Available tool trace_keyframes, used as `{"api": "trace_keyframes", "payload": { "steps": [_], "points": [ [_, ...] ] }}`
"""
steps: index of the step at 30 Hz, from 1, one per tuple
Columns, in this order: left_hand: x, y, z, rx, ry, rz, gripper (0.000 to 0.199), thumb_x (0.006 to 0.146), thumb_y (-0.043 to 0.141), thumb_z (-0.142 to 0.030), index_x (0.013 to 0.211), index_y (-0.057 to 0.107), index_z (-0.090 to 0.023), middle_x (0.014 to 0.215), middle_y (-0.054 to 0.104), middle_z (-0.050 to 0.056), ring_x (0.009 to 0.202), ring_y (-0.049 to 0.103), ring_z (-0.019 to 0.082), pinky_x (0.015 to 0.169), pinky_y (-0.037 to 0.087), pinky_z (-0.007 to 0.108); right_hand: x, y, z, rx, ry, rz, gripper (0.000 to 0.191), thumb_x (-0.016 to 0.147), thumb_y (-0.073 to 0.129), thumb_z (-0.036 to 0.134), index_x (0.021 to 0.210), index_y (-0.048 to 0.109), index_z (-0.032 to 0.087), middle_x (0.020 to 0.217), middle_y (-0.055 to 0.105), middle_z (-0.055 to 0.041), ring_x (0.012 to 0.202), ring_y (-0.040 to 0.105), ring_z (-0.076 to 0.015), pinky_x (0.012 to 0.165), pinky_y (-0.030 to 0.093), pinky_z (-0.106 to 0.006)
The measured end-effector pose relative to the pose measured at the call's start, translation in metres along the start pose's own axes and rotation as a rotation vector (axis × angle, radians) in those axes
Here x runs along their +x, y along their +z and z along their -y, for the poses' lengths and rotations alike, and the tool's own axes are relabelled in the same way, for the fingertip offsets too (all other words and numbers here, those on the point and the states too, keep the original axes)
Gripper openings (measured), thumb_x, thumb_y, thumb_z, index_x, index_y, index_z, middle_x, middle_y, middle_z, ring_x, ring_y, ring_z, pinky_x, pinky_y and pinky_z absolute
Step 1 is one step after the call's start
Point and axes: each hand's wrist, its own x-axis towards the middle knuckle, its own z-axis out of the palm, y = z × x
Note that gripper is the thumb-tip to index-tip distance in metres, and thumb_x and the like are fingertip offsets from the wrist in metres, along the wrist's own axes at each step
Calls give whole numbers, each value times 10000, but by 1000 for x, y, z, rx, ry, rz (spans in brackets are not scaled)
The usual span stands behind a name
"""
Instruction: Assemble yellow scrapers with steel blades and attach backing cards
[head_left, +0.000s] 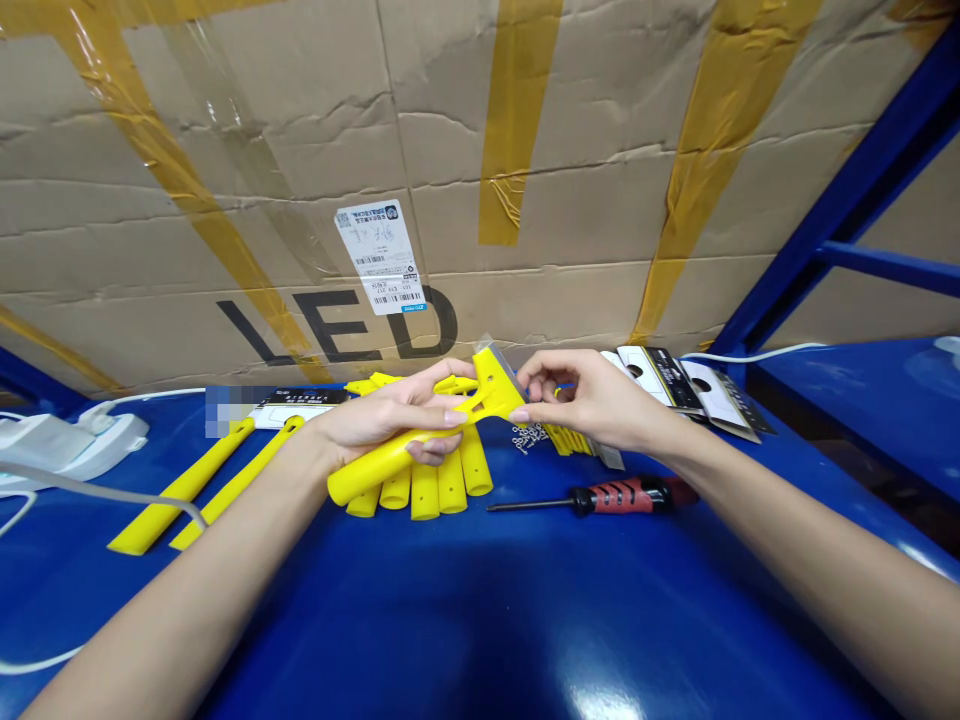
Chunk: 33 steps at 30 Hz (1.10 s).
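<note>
A yellow plastic scraper [491,395] with a thin metal blade at its far end lies across my hands. My left hand [390,415] is wrapped around its handle. My right hand [585,395] pinches the wide head between thumb and fingers. Below my left hand lies a row of several loose yellow plastic handles [424,490], and more show behind it. A small heap of tiny metal screws [529,437] sits just under my right hand, and a red-and-black screwdriver [615,496] lies nearer me.
Everything rests on a blue metal workbench [480,620]. Printed packaging cards [660,380] lie at the back on both sides. A white power strip [75,445] with cables sits at the left. A taped cardboard carton [480,170] marked LED stands behind, beside a blue shelf frame [847,220].
</note>
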Motion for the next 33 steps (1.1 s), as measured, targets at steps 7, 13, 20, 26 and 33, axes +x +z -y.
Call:
{"api": "trace_keyframes", "payload": {
  "steps": [7,13,20,26,33],
  "points": [
    [-2,3,0,9,-63,-11,369,923,641,-131,1212,465,-276,707,448,-61,556,399,47,510,341,150,-1,3,-9,104,181,73,469,683,845,440,996,585,207,696,612,38,576,520,-121,546,424,-265],
    [0,-7,-3,-19,-28,-147,432,892,652,-93,1250,469,-250,782,475,-41,568,424,44,510,333,164,-4,-4,-2,-230,72,110,259,783,752,295,773,506,217,707,652,17,639,588,-137,585,408,-260],
    [-1,-11,-5,-32,-12,-156,475,888,637,-82,1300,468,-249,821,508,-26,577,443,44,531,351,175,-9,10,3,-633,-79,297,124,791,651,131,772,562,215,692,610,27,652,498,-129,619,304,-264],
    [-2,-9,-6,2,-20,-151,445,908,612,-78,1288,451,-244,819,505,-24,576,415,44,528,347,174,-10,15,4,-703,-96,329,129,805,592,95,764,545,209,677,588,22,626,450,-124,609,277,-271],
    [-2,-10,-4,-23,-30,-148,398,898,639,-78,1213,472,-253,746,483,-50,572,435,48,521,339,166,-11,9,5,-623,-79,366,143,767,599,72,765,552,207,656,599,27,599,489,-115,581,299,-257]
  ]
}}
